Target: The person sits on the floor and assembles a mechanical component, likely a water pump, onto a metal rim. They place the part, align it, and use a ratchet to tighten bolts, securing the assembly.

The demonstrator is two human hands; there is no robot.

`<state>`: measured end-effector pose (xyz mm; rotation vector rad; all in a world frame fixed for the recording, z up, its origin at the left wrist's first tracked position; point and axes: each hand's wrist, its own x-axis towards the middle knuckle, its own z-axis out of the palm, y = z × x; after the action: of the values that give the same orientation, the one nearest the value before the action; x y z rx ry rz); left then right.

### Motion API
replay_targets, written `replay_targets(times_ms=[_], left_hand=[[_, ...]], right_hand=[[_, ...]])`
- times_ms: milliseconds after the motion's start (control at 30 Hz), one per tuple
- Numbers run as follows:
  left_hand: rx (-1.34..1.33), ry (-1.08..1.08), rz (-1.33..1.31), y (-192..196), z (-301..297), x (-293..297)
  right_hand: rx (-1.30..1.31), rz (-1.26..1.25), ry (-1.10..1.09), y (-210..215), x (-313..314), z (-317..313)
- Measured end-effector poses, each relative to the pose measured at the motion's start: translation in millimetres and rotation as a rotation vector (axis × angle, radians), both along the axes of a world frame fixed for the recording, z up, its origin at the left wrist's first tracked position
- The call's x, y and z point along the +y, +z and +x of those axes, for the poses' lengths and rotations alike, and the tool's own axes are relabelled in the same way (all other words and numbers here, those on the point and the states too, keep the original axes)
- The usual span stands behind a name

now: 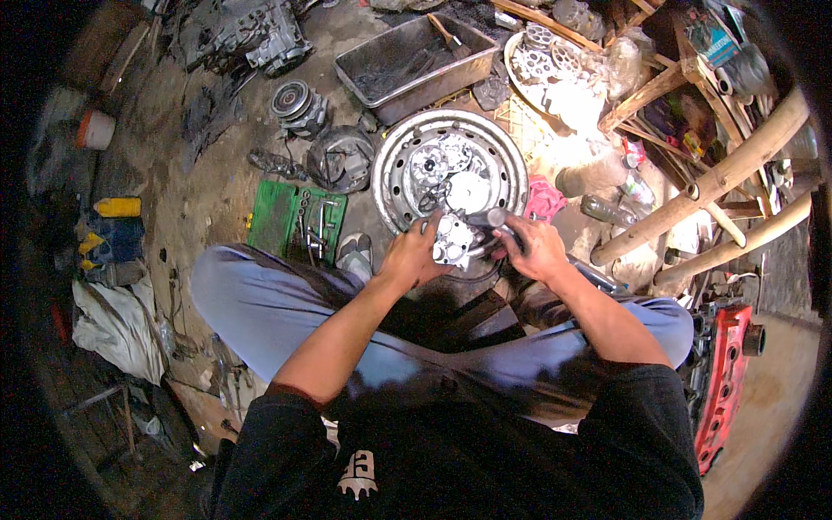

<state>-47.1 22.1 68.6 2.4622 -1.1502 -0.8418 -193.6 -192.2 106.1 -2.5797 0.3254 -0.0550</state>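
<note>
My left hand (409, 258) is wrapped round the side of a silver cast-metal housing (451, 240) with holes in its face. Close on its right, my right hand (539, 249) grips what looks like a hammer, its dark head (482, 218) ending in a round, paler face beside the housing. Its handle is mostly hidden by my fingers. Both hands are over the near edge of a steel wheel rim (391, 192) lying on the ground. Inside the rim sit several shiny metal parts (430, 165), some washed out by glare.
Left of the rim lies a green socket-set case (270, 218) with tools. Beyond are a metal pan (381, 97) holding a brush (446, 36), a pulley (295, 102) and a basin of parts (537, 65). Wooden poles (706, 186) stand right; a red engine cover (726, 381) lies nearby.
</note>
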Motion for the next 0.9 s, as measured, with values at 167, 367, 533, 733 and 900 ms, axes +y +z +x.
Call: replay_targets(times_ms=[167, 367, 533, 733, 900], left_hand=[[0.028, 0.006, 0.018, 3.7, 0.7, -2.4], [0.024, 0.03, -0.051, -1.6, -1.8, 0.9], [0.038, 0.014, 0.046, 6.3, 1.3, -2.4], [0.026, 0.009, -0.013, 5.5, 1.0, -2.2], [0.023, 0.02, -0.04, 4.7, -3.4, 0.2]], right_hand=[[0.151, -0.022, 0.014, -11.5, -0.4, -4.4], [0.0, 0.001, 0.022, -17.4, -0.5, -4.9], [0.045, -0.095, 0.038, -11.8, -1.3, -3.9], [0.008, -0.05, 0.032, -25.2, -3.4, -11.2], [-0.014, -0.035, 0.028, -19.6, -2.7, -8.1]])
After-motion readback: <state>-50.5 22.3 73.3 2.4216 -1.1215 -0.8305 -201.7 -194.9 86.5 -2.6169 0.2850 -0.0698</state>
